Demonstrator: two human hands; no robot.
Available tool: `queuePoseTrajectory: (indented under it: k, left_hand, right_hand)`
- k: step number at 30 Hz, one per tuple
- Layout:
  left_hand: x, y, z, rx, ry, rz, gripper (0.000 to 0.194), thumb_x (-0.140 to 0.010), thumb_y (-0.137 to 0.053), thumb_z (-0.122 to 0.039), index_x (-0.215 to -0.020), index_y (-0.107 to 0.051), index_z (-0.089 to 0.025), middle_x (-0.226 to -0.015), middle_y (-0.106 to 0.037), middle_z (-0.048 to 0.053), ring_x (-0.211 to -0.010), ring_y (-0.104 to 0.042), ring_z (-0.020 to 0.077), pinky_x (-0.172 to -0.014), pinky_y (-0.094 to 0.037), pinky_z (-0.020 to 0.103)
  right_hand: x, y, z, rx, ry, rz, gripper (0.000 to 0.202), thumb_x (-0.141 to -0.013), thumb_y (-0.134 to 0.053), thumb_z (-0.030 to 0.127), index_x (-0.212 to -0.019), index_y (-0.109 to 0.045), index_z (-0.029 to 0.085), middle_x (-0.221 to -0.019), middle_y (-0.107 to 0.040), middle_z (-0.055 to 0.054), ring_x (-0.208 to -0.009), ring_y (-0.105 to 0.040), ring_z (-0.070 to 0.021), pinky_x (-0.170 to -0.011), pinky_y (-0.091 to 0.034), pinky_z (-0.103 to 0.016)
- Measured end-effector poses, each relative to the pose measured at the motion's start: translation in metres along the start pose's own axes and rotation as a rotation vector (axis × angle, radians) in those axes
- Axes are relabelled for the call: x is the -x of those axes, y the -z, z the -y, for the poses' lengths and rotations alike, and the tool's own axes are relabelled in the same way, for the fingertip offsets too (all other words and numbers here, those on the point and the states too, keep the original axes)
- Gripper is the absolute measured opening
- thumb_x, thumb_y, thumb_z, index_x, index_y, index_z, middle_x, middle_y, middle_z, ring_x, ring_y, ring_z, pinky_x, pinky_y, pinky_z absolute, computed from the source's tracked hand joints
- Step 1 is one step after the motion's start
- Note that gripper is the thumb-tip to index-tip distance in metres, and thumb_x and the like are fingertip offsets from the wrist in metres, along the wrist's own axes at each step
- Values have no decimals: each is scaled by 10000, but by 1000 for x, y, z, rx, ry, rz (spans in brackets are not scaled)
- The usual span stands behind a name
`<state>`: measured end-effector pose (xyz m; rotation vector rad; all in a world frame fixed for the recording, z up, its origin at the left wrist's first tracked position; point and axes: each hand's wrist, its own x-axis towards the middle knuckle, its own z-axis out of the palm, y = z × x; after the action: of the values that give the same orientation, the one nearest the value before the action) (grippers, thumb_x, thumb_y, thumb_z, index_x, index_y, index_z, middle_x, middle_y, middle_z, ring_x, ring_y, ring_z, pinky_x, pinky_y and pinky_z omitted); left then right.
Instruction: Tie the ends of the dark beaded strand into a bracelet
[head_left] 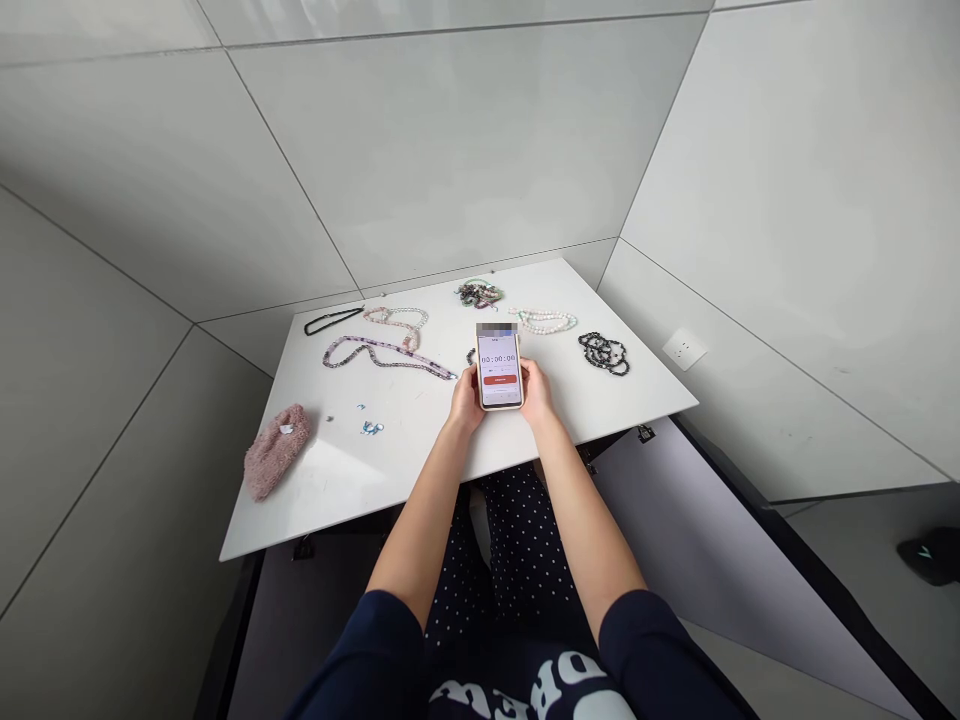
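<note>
A smartphone (499,368) in a pale case is held upright above the white table, its screen showing a timer at 00:00:00 and a red button. My left hand (466,398) grips its left edge and my right hand (536,390) its right edge. Just behind the phone, a dark bead strand (471,356) is mostly hidden. To the left lies a long purple and grey bead necklace (382,356). Right of my hands is a coiled black bead strand (604,353), with a pink and white bead strand (545,321) farther back.
On the white table (420,460) are a pink fuzzy item (277,450), small blue pieces (372,428), a black strand (334,320), a pink and clear strand (397,318) and a mixed bead pile (478,293). Tiled walls enclose the back; a socket (684,348) is at right.
</note>
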<state>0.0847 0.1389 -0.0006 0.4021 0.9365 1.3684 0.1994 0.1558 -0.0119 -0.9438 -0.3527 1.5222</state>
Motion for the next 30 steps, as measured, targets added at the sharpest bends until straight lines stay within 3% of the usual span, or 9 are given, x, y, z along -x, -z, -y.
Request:
queuePoseTrajectory:
  k: [10, 30]
  left_hand:
    - [5, -5, -2, -8, 13, -20, 274, -921, -598, -411, -993, -676, -159, -883, -749, 57, -826, -716, 203, -822, -545, 323]
    - [5, -5, -2, 0, 11, -29, 257, -934, -583, -383, -982, -691, -155, -870, -752, 55, -836, -714, 200, -828, -539, 315]
  right_hand:
    - [2, -1, 1, 16, 16, -15, 135, -726, -637, 292, -782, -701, 186, -689, -738, 2, -642, -672, -169, -550, -529, -274]
    - [3, -1, 1, 14, 26, -19, 144, -718, -640, 292, -784, -706, 184, -691, -731, 4, -625, -657, -159, -544, -521, -267]
